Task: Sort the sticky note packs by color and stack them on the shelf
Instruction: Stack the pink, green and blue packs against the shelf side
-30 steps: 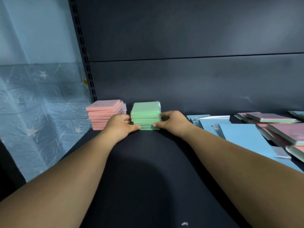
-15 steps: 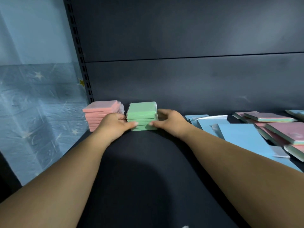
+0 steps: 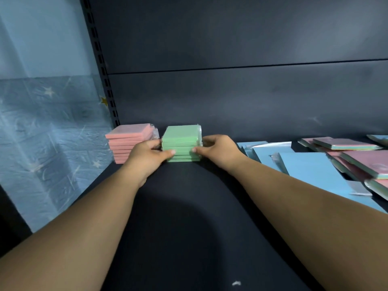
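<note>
single head-worn wide-angle view, facing forward and down.
it looks from close range along both forearms onto the dark matte shelf board (image 3: 189, 238), toward the dark metal back panel (image 3: 231, 97).

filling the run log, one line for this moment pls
step: squaring green stack | left hand: grips it | right hand: grips it | pink stack: beside, left
</note>
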Available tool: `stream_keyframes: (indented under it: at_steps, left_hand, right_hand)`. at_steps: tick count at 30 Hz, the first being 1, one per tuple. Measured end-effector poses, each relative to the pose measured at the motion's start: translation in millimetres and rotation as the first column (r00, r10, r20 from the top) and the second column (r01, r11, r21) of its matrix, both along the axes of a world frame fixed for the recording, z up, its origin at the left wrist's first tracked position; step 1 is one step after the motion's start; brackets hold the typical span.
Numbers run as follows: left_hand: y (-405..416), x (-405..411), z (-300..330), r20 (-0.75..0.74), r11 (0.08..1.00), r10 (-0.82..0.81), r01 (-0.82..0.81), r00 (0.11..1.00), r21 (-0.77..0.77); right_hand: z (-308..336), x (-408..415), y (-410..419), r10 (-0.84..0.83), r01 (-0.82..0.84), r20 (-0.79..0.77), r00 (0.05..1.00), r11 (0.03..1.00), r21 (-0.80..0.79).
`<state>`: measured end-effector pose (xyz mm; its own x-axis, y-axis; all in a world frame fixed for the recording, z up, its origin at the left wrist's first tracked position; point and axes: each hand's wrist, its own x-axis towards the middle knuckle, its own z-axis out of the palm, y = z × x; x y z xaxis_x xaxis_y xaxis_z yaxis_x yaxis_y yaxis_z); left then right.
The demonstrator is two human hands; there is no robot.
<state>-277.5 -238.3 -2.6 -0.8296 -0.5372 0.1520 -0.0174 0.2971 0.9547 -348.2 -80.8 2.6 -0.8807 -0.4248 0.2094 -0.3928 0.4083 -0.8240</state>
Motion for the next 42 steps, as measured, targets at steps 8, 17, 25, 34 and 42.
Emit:
stream_keyframes:
  at_steps: [8, 17, 25, 34, 42]
  left_hand:
    - [-3, -4, 0, 0.091, 0.960, 0.141, -0.114, 0.986, -0.255]
    - [1, 0, 10, 0.182, 0.909, 0.161, -0.074, 0.970, -0.411]
    - [21, 37, 63, 0.093, 0.961, 0.050, -0.023, 0.994, -0.275]
    - [156, 52, 53, 0.354, 0.887, -0.347, 0.426, 0.869, -0.178]
    - [222, 41, 45, 0.376, 0.970, -0.237, 0.242, 0.896, 0.035]
  right_hand:
    - [1, -3, 4, -0.012, 0.031, -0.110, 0.994, 0.984, 0.177]
    - [6, -4, 3, 0.007, 0.009, -0.067, 0.998, 0.972, 0.236]
    - [69, 23, 56, -0.122, 0.157, -0.157, 0.980, 0.959, 0.236]
    - [61, 53, 180, -0.344, 0.321, 0.019, 0.939, 0.893, 0.315]
    - [39, 50, 193, -0.269, 0.301, -0.136, 0.953, 0.817, 0.491]
